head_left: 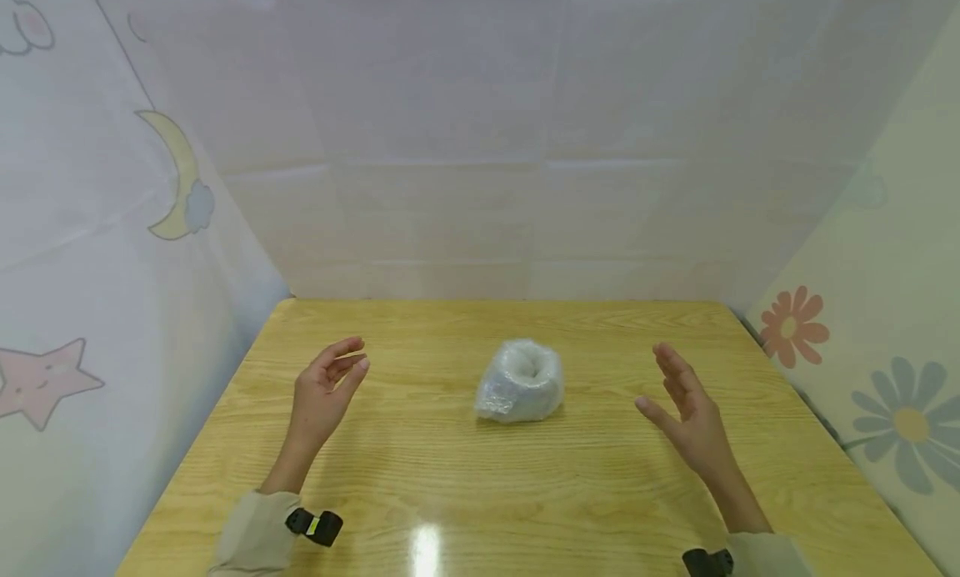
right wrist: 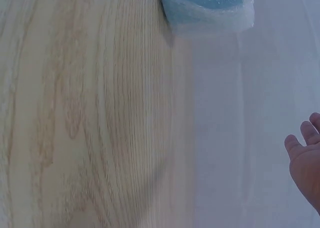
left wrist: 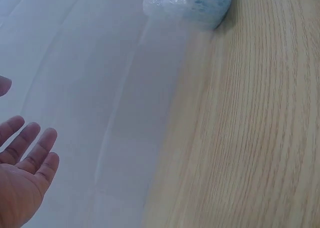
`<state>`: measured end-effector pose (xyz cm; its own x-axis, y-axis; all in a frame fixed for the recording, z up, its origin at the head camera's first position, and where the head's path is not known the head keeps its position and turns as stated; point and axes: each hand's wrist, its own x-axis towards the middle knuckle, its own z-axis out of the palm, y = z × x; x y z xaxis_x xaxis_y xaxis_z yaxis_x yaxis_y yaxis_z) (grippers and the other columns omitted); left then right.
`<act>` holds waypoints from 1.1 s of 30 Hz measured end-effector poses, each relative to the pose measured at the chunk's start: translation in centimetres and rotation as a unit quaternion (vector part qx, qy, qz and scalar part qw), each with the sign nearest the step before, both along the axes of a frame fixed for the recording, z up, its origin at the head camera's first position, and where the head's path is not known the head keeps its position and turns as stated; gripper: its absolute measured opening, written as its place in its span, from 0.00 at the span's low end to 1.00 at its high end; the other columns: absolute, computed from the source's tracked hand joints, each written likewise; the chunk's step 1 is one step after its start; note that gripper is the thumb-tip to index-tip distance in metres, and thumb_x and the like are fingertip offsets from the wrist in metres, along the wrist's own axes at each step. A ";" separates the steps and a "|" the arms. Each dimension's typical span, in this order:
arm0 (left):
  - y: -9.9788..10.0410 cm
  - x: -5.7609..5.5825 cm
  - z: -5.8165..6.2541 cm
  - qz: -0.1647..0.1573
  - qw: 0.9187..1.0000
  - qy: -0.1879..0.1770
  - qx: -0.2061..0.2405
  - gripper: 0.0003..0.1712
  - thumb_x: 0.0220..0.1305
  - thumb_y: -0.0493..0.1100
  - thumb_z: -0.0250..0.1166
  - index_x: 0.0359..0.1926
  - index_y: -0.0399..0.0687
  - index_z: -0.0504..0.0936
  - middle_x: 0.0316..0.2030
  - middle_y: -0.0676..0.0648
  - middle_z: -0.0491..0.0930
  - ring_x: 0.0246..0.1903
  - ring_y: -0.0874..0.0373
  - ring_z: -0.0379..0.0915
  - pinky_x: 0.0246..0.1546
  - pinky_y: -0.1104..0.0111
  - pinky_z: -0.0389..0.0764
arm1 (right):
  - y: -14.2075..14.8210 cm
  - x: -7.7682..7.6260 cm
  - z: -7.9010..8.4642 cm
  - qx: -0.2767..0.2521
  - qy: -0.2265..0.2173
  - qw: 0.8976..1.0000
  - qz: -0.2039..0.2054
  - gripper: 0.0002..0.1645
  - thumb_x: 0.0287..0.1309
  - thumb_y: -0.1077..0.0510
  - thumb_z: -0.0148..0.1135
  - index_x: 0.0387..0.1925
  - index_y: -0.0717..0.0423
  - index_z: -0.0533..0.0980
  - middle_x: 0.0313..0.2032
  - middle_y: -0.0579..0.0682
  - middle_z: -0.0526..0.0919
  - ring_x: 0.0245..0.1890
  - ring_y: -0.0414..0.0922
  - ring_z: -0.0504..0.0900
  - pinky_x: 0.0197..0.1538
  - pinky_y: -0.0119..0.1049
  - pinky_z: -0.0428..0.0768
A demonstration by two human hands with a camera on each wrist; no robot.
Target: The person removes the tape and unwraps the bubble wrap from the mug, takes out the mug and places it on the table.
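Hands: the left hand (head_left: 322,398) and right hand (head_left: 692,423) are both released, touching nothing, the left's fingers loosely bent, the right's straighter.
Desk (head_left: 450,485): wooden, carrying the bundle (head_left: 517,402) near its middle.
Bundle: on the desk between the hands, apart from both, bluish in the wrist views; it would probably be steadiest taken from both sides at once, palms low and level.
Wrap (head_left: 497,393): clear, shiny, likely slippery; light, even pressure should serve better than pinching.
Dimple (head_left: 530,364): in the bundle's top; fingers pressed there might crumple it.
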<state>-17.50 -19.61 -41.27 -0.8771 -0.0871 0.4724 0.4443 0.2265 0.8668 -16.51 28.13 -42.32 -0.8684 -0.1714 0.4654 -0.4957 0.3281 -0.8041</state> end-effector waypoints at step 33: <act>4.7 1.4 0.8 0.003 0.998 0.005 -0.060 0.09 0.62 0.30 0.65 0.43 0.32 0.81 0.33 0.41 0.81 0.33 0.54 0.78 0.37 0.65 0.81 | -3.9 -0.9 -1.1 0.050 -0.004 0.999 0.014 0.48 0.53 0.67 0.70 0.73 0.53 0.58 0.70 0.52 0.60 0.70 0.49 0.54 0.65 0.22 0.55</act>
<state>-16.13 -14.90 -40.52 -0.8720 -0.0351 0.4883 0.4509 0.3312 0.8289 -17.45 24.27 -43.41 -0.8665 -0.2416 0.4368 -0.4989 0.3934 -0.7722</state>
